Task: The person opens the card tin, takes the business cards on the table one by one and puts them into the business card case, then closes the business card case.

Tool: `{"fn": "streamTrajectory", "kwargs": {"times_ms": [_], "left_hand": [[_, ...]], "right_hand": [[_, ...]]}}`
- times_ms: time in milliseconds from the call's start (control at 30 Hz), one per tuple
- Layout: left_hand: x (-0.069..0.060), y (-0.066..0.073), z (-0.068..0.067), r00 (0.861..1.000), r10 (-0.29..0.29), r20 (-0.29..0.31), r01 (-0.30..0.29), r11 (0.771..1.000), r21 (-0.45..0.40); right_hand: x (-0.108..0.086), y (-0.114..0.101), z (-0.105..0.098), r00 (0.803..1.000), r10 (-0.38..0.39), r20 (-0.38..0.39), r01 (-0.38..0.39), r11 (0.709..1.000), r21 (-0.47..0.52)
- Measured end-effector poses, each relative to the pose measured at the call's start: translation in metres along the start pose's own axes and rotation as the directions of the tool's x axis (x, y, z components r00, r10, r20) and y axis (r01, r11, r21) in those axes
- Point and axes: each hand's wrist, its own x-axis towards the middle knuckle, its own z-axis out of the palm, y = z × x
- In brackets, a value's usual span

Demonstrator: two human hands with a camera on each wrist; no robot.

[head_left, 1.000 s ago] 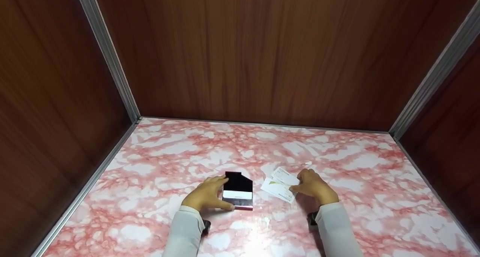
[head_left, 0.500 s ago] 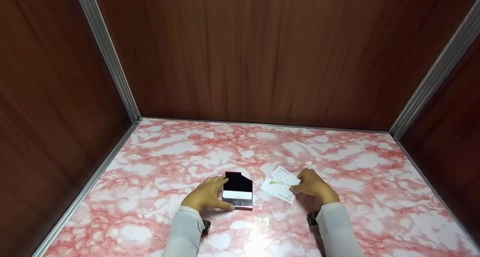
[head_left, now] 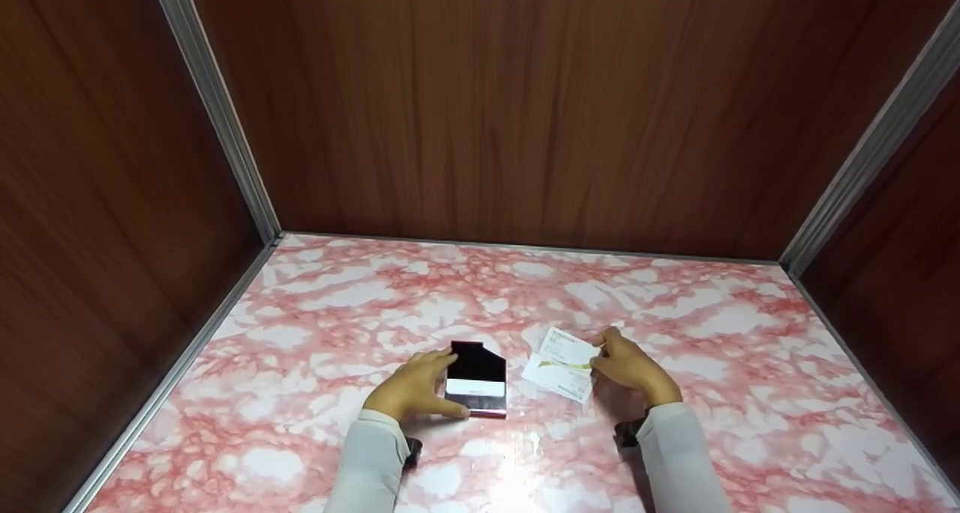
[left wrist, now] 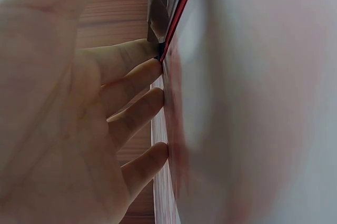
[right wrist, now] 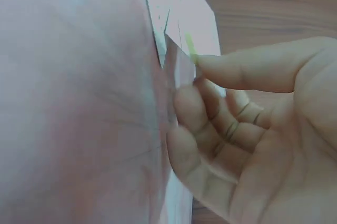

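A dark, glossy card case (head_left: pixel 475 374) with a pale band and a red edge lies on the table. My left hand (head_left: pixel 412 389) holds it at its left side, thumb at the near edge and index finger near the far end. In the left wrist view, fingertips (left wrist: pixel 152 50) touch the case's edge. To the right, my right hand (head_left: pixel 630 367) pinches a white card (head_left: pixel 568 346) with a yellow stripe between thumb and fingers, its edge tilted up. Another white card (head_left: pixel 559 385) lies partly beneath it on the table.
The table (head_left: pixel 337 310) has a red and white marbled top. Brown wood-grain panels (head_left: pixel 480 108) wall it at the back and both sides, with grey metal strips (head_left: pixel 225 115) at the corners. Light glares off the tabletop near the front.
My right hand has shifted slightly away and right, and the upper card has turned and risen a little at its edge. The left hand and the case have stayed put.
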Motion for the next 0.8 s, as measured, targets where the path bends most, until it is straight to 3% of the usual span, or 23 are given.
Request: {"fn": "streamTrajectory", "kwargs": {"times_ms": [267,600,800], "left_hand": [[-0.001,0.000,0.000,1.000,-0.008,0.005,0.008,1.000,0.003],[-0.001,0.001,-0.002,1.000,-0.010,0.010,0.009,1.000,0.010],[-0.001,0.001,-0.001,1.000,-0.001,0.008,0.001,1.000,0.005]], "right_hand": [[-0.002,-0.005,-0.005,0.994,-0.107,-0.012,0.108,0.975,0.192],[-0.001,-0.016,-0.003,0.982,-0.187,-0.037,0.191,0.958,0.212],[0.001,-0.027,0.003,0.956,-0.282,-0.079,0.292,0.941,0.172]]}}
